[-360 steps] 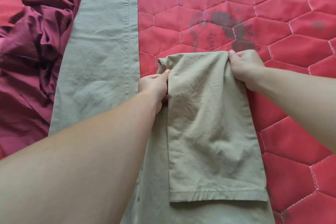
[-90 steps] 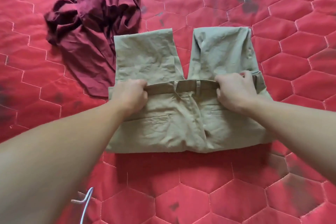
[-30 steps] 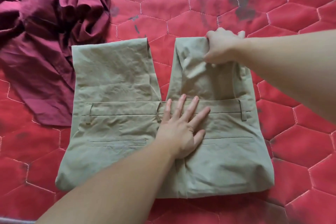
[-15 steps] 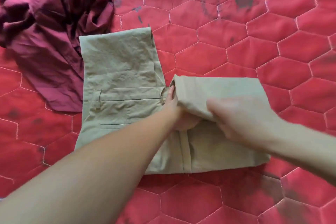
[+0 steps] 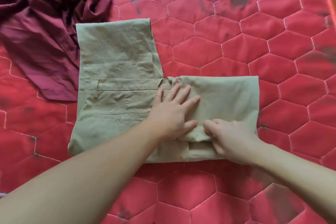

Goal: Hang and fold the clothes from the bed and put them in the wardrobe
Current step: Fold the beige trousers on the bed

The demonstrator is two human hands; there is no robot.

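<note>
A red quilted bed (image 5: 227, 47) with hexagon stitching fills the view. The khaki trousers (image 5: 116, 71) lie near its middle. A second ago both folded legs stuck out toward the far edge; now the right one is folded down over the seat. The left hand (image 5: 172, 112) presses flat on that flap, fingers spread, while the right hand (image 5: 231, 136) pinches its near edge with curled fingers. The left leg is likely next. A crumpled maroon garment (image 5: 45, 23) waits at the far left corner.
</note>
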